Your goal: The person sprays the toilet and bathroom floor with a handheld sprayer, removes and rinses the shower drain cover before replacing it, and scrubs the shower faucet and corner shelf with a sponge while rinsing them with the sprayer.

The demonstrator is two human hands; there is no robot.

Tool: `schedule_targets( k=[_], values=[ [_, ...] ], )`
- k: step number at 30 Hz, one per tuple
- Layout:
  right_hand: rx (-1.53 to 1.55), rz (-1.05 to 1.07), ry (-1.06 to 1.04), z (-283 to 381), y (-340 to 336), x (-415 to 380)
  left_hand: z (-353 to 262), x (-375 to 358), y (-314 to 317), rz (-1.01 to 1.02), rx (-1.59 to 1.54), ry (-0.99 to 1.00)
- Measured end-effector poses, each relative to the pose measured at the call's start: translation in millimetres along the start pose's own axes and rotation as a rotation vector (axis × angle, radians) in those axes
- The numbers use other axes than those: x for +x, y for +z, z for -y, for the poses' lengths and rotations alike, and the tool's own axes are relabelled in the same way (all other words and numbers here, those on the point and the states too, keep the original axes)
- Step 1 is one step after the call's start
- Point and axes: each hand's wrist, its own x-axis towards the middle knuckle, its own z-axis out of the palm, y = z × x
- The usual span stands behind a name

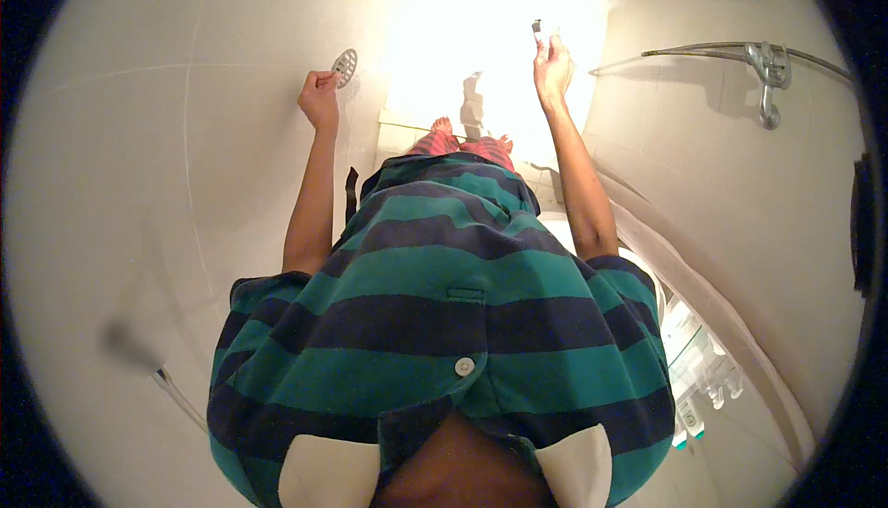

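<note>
The glaring white floor (435, 36) lies beneath both grips; the metal tap (768, 73) is right of the right grip. The left grip (320, 92) pinches the round slotted disc (346, 68) by its edge, best kept firm, fingers clear of the slots. The right grip (553, 68) pinches a small dark-ended item (536, 29), apart from the disc, details lost in glare.
</note>
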Motion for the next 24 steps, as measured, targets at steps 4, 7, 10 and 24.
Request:
schedule_targets(
  k=[4,7,10,24],
  values=[
    [-0.038,-0.108,0.035,-7.0,4.1,-4.2,-0.8,0.6,-1.2,0.009,-0.005,0.000],
    [-0.103,-0.057,0.213,-23.5,0.9,-5.4,-0.2,1.0,-1.6,0.008,-0.008,0.007],
    [-0.053,-0.064,0.340,-45.3,-9.3,-13.5,-5.6,-1.5,-2.2,0.011,0.033,0.001],
    [0.584,0.990,-0.041,60.0,14.4,-88.7,-15.2,-4.2,-8.5,0.078,-0.088,0.052]
  ],
)
